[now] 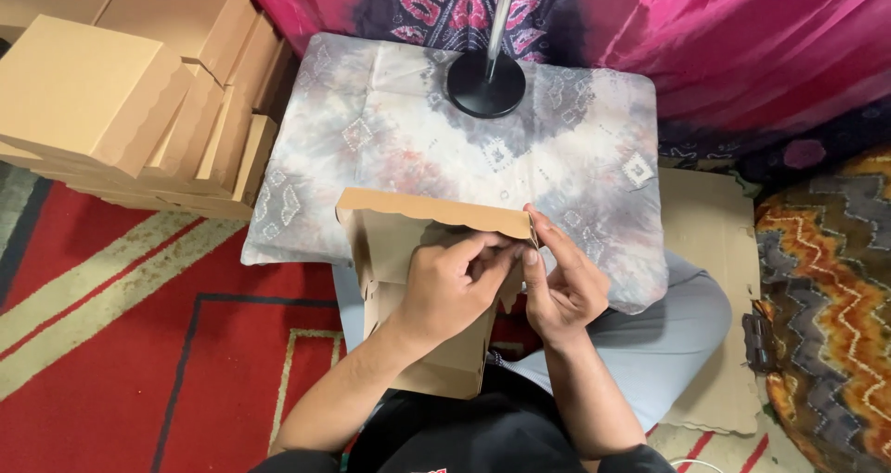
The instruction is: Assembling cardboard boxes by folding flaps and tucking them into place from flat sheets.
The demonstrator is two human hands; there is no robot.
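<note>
Left hand: curled, fingertips pinched on the right end of the cardboard box's top flap.
Right hand: partly open, fingers straight, pressing that same flap corner from the other side, thumb just beside the left fingertips.
Cardboard box: one, half-folded, held upright over the lap between both hands, wavy-edged flap on top, lower part resting against the legs.
Surface: one low pad draped in grey and white tie-dye cloth, directly beyond the box.
Stand: one round black base with a metal pole, at the far edge of the surface.
Finished boxes: one stack to the left on the floor, several closed boxes, exact number hard to tell.
Flat cardboard: unfolded sheets on the floor to the right, beside the knee; number unclear.
Rug: one, red with cream stripes, under the stack and the person.
Cushion: one, zigzag pattern, far right.
Curtain: pink and purple, behind the surface.
</note>
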